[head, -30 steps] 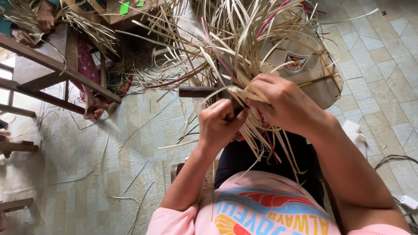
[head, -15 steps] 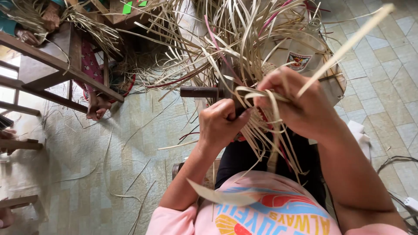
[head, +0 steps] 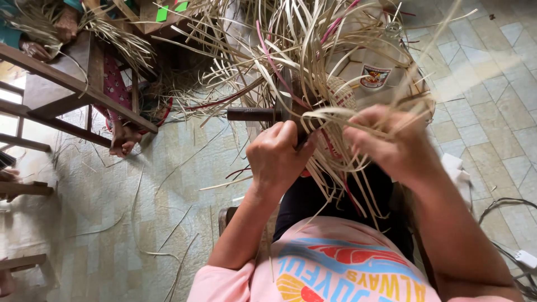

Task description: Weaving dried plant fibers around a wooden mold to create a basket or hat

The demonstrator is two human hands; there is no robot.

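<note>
The left hand [head: 277,159] is closed in a firm grip on the weave just where the pale straw strips [head: 313,67] gather, and the dark wooden form [head: 254,114] pokes out sideways just above its knuckles. The right hand [head: 391,145] is just beside it, its fingers pinched shut on a looped strip [head: 335,114] that arches from the weave over toward its grip; its motion blurs the fingertips, so the exact pinch is hard to read. The half-woven straw piece [head: 341,92] sits directly above and between both grips, over the person's lap, with loose ends fanning up and away and a few pink strips [head: 268,56] mixed in. By my reading, the step in hand is tucking one strip through the weave while the other hand pins the finished rows. The next move would call for a steady pull on that loop, keeping it flat and snug without kinking it, while the left grip holds its place. Well away from the left grip, a wooden bench [head: 67,84] carries more straw, with another person's hand [head: 67,25] at work on it.
</note>
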